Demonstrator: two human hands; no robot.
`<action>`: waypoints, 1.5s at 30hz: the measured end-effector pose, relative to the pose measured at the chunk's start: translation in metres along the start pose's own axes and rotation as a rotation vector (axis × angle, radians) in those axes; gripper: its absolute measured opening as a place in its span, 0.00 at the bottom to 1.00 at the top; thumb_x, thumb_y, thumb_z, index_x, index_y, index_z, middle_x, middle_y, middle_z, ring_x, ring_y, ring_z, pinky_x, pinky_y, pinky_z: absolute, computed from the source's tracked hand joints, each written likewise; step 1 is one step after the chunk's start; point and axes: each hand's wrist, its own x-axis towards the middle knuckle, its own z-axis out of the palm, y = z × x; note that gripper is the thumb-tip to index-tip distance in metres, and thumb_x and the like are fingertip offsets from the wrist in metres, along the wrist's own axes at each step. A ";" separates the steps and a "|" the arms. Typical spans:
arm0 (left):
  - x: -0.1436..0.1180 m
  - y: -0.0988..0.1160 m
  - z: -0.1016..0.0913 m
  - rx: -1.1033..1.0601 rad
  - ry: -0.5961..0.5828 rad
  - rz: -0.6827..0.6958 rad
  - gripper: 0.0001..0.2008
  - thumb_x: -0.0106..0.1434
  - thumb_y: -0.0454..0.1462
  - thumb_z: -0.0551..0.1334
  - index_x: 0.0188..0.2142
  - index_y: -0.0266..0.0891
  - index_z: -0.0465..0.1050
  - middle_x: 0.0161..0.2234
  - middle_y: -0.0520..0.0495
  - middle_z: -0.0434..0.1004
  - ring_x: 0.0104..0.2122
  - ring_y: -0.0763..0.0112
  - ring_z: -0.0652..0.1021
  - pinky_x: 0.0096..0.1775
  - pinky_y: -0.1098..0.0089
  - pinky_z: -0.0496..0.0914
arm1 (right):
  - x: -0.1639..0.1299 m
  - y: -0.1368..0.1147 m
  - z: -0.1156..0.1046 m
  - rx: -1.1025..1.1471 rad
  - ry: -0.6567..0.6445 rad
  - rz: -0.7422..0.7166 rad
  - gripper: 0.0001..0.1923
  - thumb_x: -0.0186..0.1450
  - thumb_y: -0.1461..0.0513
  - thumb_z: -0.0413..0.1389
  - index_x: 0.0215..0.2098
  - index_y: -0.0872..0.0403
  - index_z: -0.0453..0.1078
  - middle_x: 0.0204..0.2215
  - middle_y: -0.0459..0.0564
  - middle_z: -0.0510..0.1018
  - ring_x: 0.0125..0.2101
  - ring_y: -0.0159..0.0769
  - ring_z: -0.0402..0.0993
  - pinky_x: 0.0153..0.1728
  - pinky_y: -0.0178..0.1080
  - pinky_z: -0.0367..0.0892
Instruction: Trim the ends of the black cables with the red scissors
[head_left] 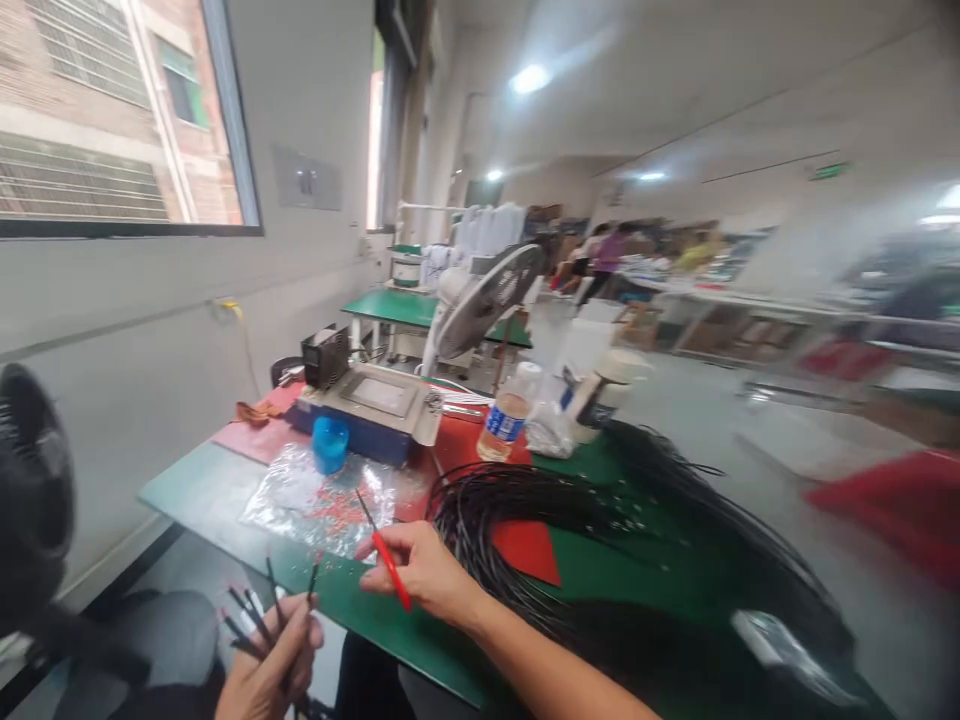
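Note:
My left hand (274, 655) is closed around several black cables (247, 615), whose ends fan upward past the fingers. Some of those ends show reddish tips. My right hand (420, 570) grips a slim red-handled tool (391, 570) with a thin, pointed dark tip; its exact kind is unclear. The tip points up and away, over a clear plastic sheet (281, 505) scattered with small orange-red pieces (341, 508). A thick bundle of black cables (487, 490) lies curved on the green table beyond my right forearm.
On the green table (352, 600) stand a blue cup (330, 445), a box-shaped device (367, 410) and a bottle of pale liquid (506, 415). More black cables (742, 520) hang over the right side. A grey fan (487, 300) stands behind; a dark fan (34, 470) is at left.

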 end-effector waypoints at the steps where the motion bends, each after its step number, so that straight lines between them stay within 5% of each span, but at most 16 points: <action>1: 0.002 -0.001 -0.001 0.001 -0.042 -0.010 0.15 0.48 0.47 0.65 0.22 0.36 0.71 0.14 0.55 0.61 0.15 0.83 0.55 0.18 0.75 0.48 | 0.006 0.004 0.012 0.076 -0.079 0.039 0.19 0.45 0.55 0.66 0.32 0.57 0.76 0.14 0.38 0.61 0.17 0.23 0.51 0.19 0.29 0.48; 5: 0.000 -0.008 -0.005 0.042 -0.126 -0.021 0.16 0.50 0.47 0.63 0.22 0.35 0.71 0.13 0.54 0.62 0.14 0.82 0.57 0.20 0.73 0.47 | 0.018 0.015 0.033 0.277 -0.213 0.116 0.21 0.43 0.55 0.67 0.33 0.58 0.75 0.15 0.38 0.64 0.16 0.22 0.54 0.17 0.28 0.50; 15: 0.006 -0.016 0.007 0.059 -0.157 -0.057 0.15 0.47 0.45 0.66 0.27 0.34 0.74 0.23 0.45 0.75 0.19 0.75 0.70 0.22 0.73 0.59 | 0.019 0.037 0.026 0.344 -0.256 0.122 0.16 0.48 0.54 0.64 0.26 0.60 0.74 0.12 0.40 0.65 0.12 0.21 0.54 0.13 0.27 0.48; 22: 0.009 -0.008 0.025 0.043 -0.092 -0.089 0.15 0.48 0.44 0.67 0.24 0.33 0.70 0.18 0.52 0.68 0.14 0.85 0.57 0.19 0.76 0.45 | 0.023 0.043 0.018 0.532 -0.108 0.107 0.20 0.51 0.49 0.61 0.23 0.60 0.69 0.11 0.39 0.62 0.12 0.21 0.55 0.13 0.28 0.49; 27: 0.009 -0.008 0.026 0.042 -0.116 -0.108 0.14 0.49 0.44 0.65 0.22 0.34 0.69 0.16 0.54 0.63 0.13 0.86 0.54 0.18 0.75 0.43 | 0.021 0.037 0.007 0.466 -0.181 0.178 0.24 0.44 0.51 0.66 0.30 0.60 0.72 0.14 0.39 0.64 0.14 0.21 0.55 0.15 0.28 0.49; 31: 0.011 -0.011 0.025 0.143 -0.185 -0.129 0.20 0.52 0.49 0.61 0.17 0.35 0.66 0.09 0.61 0.48 0.12 0.85 0.48 0.18 0.73 0.41 | 0.017 0.037 0.009 0.407 -0.219 0.155 0.22 0.46 0.49 0.64 0.24 0.60 0.71 0.11 0.39 0.63 0.13 0.21 0.53 0.14 0.28 0.47; 38: 0.007 -0.012 0.029 0.165 -0.090 -0.129 0.19 0.47 0.49 0.65 0.16 0.36 0.65 0.09 0.61 0.48 0.12 0.85 0.47 0.18 0.73 0.39 | 0.015 0.045 0.021 0.430 -0.175 0.124 0.22 0.49 0.48 0.62 0.19 0.58 0.64 0.10 0.37 0.59 0.12 0.21 0.52 0.13 0.28 0.46; 45: 0.004 -0.006 0.031 0.058 0.063 -0.133 0.15 0.44 0.45 0.68 0.26 0.35 0.72 0.13 0.60 0.53 0.14 0.84 0.50 0.18 0.76 0.43 | 0.016 0.040 0.014 0.404 -0.235 0.107 0.22 0.46 0.51 0.66 0.30 0.59 0.73 0.14 0.39 0.64 0.14 0.22 0.55 0.16 0.28 0.48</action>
